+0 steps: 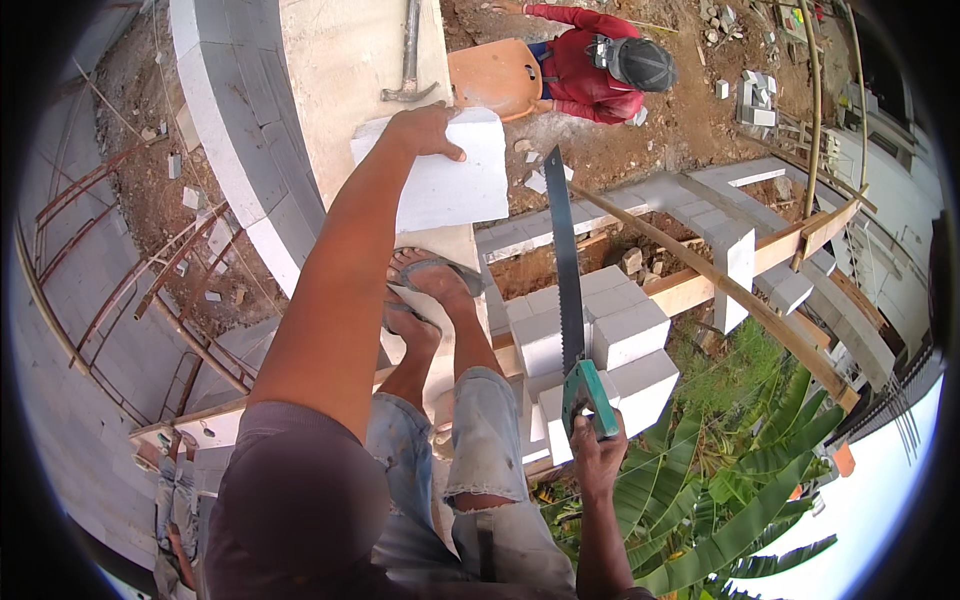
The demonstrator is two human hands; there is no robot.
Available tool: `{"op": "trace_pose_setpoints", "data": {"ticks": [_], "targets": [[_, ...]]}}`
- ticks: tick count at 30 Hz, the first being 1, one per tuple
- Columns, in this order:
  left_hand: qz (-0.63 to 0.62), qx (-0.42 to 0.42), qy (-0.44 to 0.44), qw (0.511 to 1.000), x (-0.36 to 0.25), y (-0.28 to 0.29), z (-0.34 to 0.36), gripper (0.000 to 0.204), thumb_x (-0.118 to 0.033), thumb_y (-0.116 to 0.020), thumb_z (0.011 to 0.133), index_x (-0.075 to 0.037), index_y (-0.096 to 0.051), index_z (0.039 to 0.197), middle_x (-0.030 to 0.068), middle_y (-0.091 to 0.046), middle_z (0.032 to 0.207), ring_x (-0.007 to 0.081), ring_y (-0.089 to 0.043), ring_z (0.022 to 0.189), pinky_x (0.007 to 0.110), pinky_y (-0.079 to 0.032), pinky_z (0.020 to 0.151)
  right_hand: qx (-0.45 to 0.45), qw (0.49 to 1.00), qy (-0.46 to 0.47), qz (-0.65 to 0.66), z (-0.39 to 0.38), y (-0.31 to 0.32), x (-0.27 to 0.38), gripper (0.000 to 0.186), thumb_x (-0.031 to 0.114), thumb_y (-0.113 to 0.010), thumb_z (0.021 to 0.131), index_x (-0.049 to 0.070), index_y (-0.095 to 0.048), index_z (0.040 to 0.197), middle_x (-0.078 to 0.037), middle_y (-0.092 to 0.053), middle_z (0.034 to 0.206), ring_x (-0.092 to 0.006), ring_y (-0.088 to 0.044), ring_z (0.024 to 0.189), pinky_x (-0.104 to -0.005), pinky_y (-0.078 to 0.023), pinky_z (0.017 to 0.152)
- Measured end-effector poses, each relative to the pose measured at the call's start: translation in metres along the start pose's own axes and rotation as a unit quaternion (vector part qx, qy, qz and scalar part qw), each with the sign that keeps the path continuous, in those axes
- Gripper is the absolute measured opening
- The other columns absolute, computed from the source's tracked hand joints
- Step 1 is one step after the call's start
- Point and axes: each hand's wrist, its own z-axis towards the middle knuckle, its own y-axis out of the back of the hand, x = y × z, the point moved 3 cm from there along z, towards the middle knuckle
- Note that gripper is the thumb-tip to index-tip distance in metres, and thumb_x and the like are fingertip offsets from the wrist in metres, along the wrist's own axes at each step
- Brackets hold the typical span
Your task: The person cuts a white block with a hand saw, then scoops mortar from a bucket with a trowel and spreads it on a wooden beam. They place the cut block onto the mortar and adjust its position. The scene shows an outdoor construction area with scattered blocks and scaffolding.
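Note:
My left hand (pixel 430 132) grips the far edge of a white lightweight concrete block (pixel 452 182), thumb on its upper face and fingers partly hidden behind the edge. Under the block is a pale plank platform (pixel 345 60), where my sandalled feet also stand. In my right hand (pixel 597 450) is a hand saw (pixel 567 270) with a green handle. Its long dark toothed blade points up and away, apart from the block. Beyond the block, a claw hammer (pixel 408 60) lies on the platform.
Several blocks (pixel 625 325) are stacked to the right, beside a slanting wooden pole (pixel 730 285) and banana leaves (pixel 690 500). A block wall (pixel 240 120) runs along the left. Below, a person in red (pixel 600 60) is beside an orange wheelbarrow (pixel 497 78). Another person (pixel 175 490) appears lower left.

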Motion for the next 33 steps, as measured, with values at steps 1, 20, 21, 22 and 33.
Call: {"op": "trace_pose_setpoints", "data": {"ticks": [1, 20, 21, 22, 33], "targets": [[0.016, -0.002, 0.02, 1.0, -0.01, 0.0, -0.003, 0.106, -0.057, -0.082, 0.071, -0.016, -0.037, 0.158, 0.0126, -0.055, 0.143, 0.0303, -0.053, 0.134, 0.046, -0.043, 0.109, 0.001, 1.0, -0.017, 0.02, 0.001, -0.007, 0.013, 0.032, 0.02, -0.075, 0.092, -0.003, -0.064, 0.111, -0.004, -0.064, 0.087, -0.0112, -0.056, 0.074, -0.0291, -0.048, 0.066], [-0.072, -0.086, 0.0, 0.994, 0.036, -0.036, -0.053, 0.077, -0.021, -0.075, 0.085, -0.013, -0.041, 0.154, 0.0139, -0.051, 0.147, 0.0335, -0.049, 0.135, 0.046, -0.039, 0.113, 0.043, 0.976, 0.201, -0.072, 0.064, -0.093, 0.104, 0.027, 0.009, -0.072, 0.091, -0.001, -0.065, 0.115, -0.017, -0.071, 0.092, -0.0252, -0.069, 0.08, -0.0353, -0.054, 0.076], [-0.061, -0.093, 0.006, 0.994, 0.031, -0.033, -0.049, 0.077, -0.026, -0.074, 0.086, -0.014, -0.041, 0.154, 0.0121, -0.051, 0.148, 0.0323, -0.048, 0.136, 0.048, -0.037, 0.113, 0.031, 0.969, 0.233, -0.078, 0.073, -0.1, 0.104, 0.027, 0.009, -0.072, 0.091, -0.001, -0.064, 0.115, -0.016, -0.071, 0.089, -0.025, -0.068, 0.078, -0.0352, -0.054, 0.075], [-0.046, -0.096, 0.013, 0.994, 0.032, -0.03, -0.051, 0.077, -0.032, -0.073, 0.086, -0.015, -0.041, 0.154, 0.0103, -0.05, 0.149, 0.0311, -0.047, 0.137, 0.049, -0.036, 0.113, 0.023, 0.962, 0.262, -0.078, 0.077, -0.109, 0.106, 0.026, 0.01, -0.072, 0.092, -0.001, -0.064, 0.115, -0.015, -0.071, 0.087, -0.0248, -0.068, 0.075, -0.0351, -0.054, 0.074], [-0.017, -0.047, -0.03, 0.998, -0.009, -0.042, -0.04, 0.082, -0.048, -0.074, 0.086, -0.015, -0.042, 0.154, 0.0106, -0.047, 0.154, 0.03, -0.041, 0.143, 0.05, -0.028, 0.117, 0.007, 0.981, 0.189, -0.031, 0.107, -0.137, 0.096, 0.027, 0.02, -0.073, 0.093, -0.001, -0.065, 0.109, -0.017, -0.068, 0.082, -0.0267, -0.066, 0.071, -0.038, -0.052, 0.068]]}}
